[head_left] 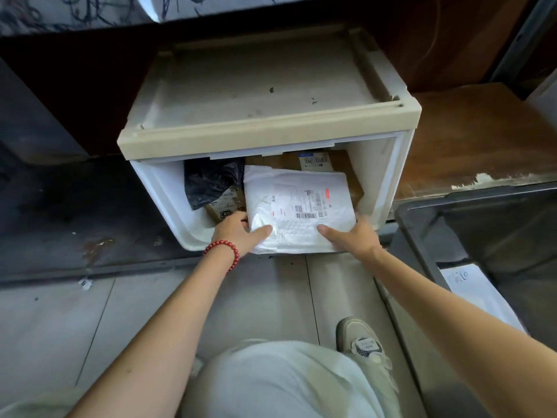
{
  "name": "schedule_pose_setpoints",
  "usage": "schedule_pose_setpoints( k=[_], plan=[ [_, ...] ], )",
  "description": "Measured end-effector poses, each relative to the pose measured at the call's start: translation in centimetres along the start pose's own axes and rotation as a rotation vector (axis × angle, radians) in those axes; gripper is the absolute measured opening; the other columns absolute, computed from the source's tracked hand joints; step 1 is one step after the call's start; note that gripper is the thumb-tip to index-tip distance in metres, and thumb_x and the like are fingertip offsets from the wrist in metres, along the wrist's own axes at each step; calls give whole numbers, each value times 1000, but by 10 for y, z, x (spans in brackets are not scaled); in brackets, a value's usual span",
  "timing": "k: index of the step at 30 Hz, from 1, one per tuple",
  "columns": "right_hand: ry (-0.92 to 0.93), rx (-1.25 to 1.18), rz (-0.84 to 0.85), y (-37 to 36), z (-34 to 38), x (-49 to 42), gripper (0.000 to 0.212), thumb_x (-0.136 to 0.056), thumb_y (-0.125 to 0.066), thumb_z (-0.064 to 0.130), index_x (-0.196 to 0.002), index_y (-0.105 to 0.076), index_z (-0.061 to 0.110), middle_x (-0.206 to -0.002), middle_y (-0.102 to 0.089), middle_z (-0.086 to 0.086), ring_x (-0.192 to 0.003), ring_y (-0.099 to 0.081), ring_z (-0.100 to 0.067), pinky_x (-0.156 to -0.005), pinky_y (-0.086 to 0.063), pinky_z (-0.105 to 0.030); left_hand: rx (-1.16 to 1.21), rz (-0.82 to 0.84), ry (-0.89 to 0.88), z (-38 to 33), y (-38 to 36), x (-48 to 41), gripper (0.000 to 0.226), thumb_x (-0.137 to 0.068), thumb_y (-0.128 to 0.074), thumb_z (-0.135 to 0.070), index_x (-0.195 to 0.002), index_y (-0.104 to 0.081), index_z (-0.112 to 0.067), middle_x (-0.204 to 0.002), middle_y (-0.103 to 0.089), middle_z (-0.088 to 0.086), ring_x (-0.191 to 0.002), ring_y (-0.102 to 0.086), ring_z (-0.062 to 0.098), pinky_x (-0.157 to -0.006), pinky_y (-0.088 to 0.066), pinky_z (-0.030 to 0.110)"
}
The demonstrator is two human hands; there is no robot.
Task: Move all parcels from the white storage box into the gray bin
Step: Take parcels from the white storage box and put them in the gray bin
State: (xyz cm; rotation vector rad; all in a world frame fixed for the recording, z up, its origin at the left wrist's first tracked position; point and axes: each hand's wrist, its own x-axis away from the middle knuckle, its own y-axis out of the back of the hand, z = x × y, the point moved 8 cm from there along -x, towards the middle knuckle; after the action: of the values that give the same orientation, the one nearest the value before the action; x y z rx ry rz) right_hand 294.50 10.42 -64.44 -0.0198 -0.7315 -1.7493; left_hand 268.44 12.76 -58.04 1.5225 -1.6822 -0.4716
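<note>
Left grip (238,233) and right grip (355,236) clamp white parcel (301,188) by near corners at front edge of white storage box (271,137). Wide, likely floppy: two-sided support.

Storage box (271,137): upper centre of the frame, its opening towards the lower edge.
Padded parcel (301,200): in the box mouth, right of centre, near edge out past the lip.
Bagged parcel (211,182): inside, left of the padded parcel, touching it.
Cardboard parcels (343,164): behind and under both.
Left hand (238,233): at the padded parcel's lower-left corner, thumb on top.
Right hand (358,236): at its lower-right corner, thumb on top.
Bin (422,212): right edge of the frame, just beside the box.
</note>
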Motion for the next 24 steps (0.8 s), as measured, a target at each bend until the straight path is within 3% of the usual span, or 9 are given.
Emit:
schedule_pose_setpoints(
  k=[3, 6, 10, 13, 16, 18, 21, 24],
  plan=[
    [-7, -55, 81, -1, -24, 9, 105, -35, -86, 68, -121, -57, 15, -112, -69, 4, -97, -67, -12, -79, -56, -25, -32, 38, -24, 0, 1, 17, 48, -81, -73, -35, -117, -54, -9, -119, -62, 7, -110, -58, 26, -93, -47, 35],
    [35, -65, 58, 10, -21, 33, 104, -39, -86, 68, -124, -54, 17, -115, -67, 3, -100, -66, -16, -86, -57, -36, 31, 12, -18, 2, 1, 38, 51, -78, -77, -26, -120, -53, -10, -121, -61, 7, -110, -58, 25, -92, -47, 34],
    [92, -72, -21, 35, -2, 68, 47, -91, -61, 41, -126, -52, 11, -119, -62, -3, -105, -61, -23, -93, -51, -41, 127, -110, -13, 0, 4, 67, 37, -86, -68, -28, -116, -59, -9, -117, -64, 7, -106, -59, 25, -81, -44, 27],
    [189, -83, -87, 50, 7, 84, 31, -96, -55, 30, -124, -51, 17, -115, -64, -8, -100, -62, -24, -91, -52, -46, 229, -259, -7, 2, 7, 83, 38, -86, -67, -25, -119, -57, -9, -118, -64, 11, -106, -59, 29, -82, -43, 28],
    [228, -155, -105, 58, 9, 94, 30, -92, -63, 31, -116, -45, 28, -105, -65, -8, -92, -63, -24, -80, -55, -39, 363, -318, -19, -2, 15, 97, 51, -83, -72, -25, -126, -47, -17, -118, -63, 9, -100, -58, 24, -81, -45, 27],
    [197, -178, -69, 61, 10, 99, 35, -88, -67, 36, -117, -52, 23, -113, -61, -6, -93, -62, -20, -76, -54, -32, 324, -286, -52, -10, 19, 103, 47, -82, -73, -32, -123, -53, -19, -120, -63, 6, -100, -56, 18, -80, -41, 23],
    [111, -347, 69, 57, 6, 100, 52, -79, -76, 37, -123, -53, 22, -129, -51, -6, -103, -60, -21, -76, -60, -34, 298, -214, -69, -17, 17, 111, 53, -78, -74, -43, -124, -55, -23, -125, -59, 1, -101, -51, 12, -80, -38, 22],
    [117, -325, 126, 58, 6, 104, 70, -74, -80, 37, -134, -48, 21, -134, -45, -3, -109, -57, -21, -76, -60, -32, 280, -177, -81, -22, 15, 113, 69, -69, -79, -51, -128, -52, -26, -133, -53, -3, -118, -50, 16, -90, -40, 25]
  ],
)
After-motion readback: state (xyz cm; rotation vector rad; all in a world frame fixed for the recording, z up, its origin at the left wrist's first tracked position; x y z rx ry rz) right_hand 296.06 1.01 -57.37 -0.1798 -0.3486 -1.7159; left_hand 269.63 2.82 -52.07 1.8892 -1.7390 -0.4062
